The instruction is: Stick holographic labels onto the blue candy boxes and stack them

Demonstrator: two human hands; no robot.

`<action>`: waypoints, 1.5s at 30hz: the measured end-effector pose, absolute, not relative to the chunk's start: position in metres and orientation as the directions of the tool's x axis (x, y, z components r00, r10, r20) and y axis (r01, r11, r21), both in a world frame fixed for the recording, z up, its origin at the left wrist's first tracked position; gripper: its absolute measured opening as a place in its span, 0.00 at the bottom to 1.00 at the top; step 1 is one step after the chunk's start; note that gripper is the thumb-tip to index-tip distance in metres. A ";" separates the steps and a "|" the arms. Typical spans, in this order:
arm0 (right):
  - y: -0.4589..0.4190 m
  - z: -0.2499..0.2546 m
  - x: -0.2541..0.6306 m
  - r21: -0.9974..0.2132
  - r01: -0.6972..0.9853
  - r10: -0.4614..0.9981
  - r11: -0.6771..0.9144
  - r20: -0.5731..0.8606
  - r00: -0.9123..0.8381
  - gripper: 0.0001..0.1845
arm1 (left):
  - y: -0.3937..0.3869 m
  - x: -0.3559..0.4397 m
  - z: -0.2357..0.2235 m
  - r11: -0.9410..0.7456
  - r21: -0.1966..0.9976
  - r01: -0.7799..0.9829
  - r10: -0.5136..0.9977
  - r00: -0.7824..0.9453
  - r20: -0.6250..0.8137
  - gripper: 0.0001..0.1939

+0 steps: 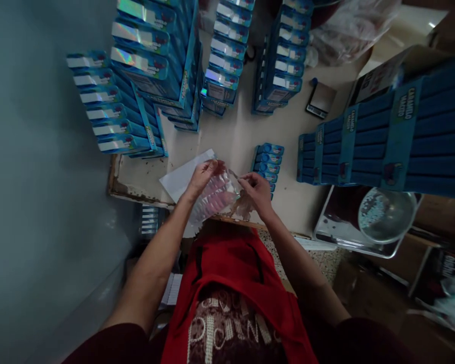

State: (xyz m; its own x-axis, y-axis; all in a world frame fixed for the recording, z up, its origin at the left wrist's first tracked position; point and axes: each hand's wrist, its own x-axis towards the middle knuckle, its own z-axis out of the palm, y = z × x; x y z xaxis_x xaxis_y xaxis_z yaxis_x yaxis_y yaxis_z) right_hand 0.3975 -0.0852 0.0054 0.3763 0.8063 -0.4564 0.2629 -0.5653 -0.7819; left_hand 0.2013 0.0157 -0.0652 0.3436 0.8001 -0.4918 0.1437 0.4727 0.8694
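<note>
Over the front edge of the table, clear ridged plastic packaging (216,194) hangs between my hands, with pinkish colour showing through it. My left hand (203,176) is closed on its upper left edge. The fingers of my right hand (257,189) pinch the packaging's right side, where a crumpled clear part hangs down. What lies inside the plastic is too blurred to name. A white sheet (184,174) lies partly under my left hand. Just beyond my right hand stands a short row of small blue boxes (269,162), partly hidden by that hand.
Blue box stacks (147,65) stand at the back left, with more rows (227,55) behind. At the right are a long blue stack (364,136), a small scale (321,98), and a metal tray (333,232) holding a bowl (405,217) with pale blue pieces. A wall (41,202) bounds the left.
</note>
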 end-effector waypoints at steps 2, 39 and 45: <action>-0.084 0.009 0.410 -0.786 0.235 0.794 -0.572 -0.460 0.397 0.15 | 0.003 0.221 -0.062 0.629 0.777 0.000 0.693 0.452 -0.561 0.45; -0.023 -0.039 0.517 -0.619 0.429 0.700 -0.657 -0.291 0.652 0.15 | 0.089 0.358 -0.087 0.215 0.946 0.243 0.793 0.522 -0.314 0.14; -0.023 -0.042 0.520 -0.641 0.431 0.714 -0.635 -0.275 0.644 0.18 | 0.086 0.358 -0.089 0.265 0.943 0.200 0.782 0.529 -0.331 0.13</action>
